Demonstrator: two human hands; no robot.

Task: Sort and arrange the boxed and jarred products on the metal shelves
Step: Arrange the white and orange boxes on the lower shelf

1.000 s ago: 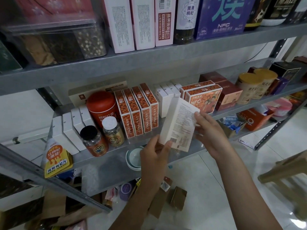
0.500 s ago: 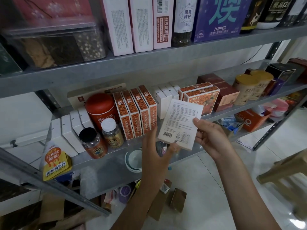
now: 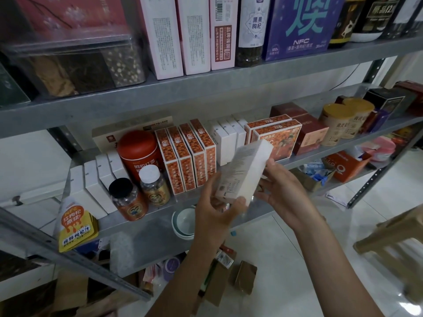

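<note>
Head-camera view looking down at metal shelves. A slim white box (image 3: 245, 172) is held in the air, tilted, in front of the middle shelf (image 3: 146, 227) and not yet resting on it. The left grip (image 3: 215, 216) pinches the box's lower corner between thumb and fingers and carries its weight. The right grip (image 3: 283, 191) is spread, with thumb and fingers resting against the box's right edge, seemingly to steady and turn it. Just beyond both grips, a row of similar white boxes (image 3: 225, 145) stands upright with narrow sides forward. Four upright orange boxes (image 3: 190, 159) stand to the left of that row, and two front-facing orange boxes (image 3: 277, 143) stand directly behind the held box. The matching row is probably where this box belongs, and the tilt suggests it is being turned narrow side forward to slot in. Further left of the left grip, two jars (image 3: 127, 200) and a red canister (image 3: 138, 154) stand near the shelf's front.
</note>
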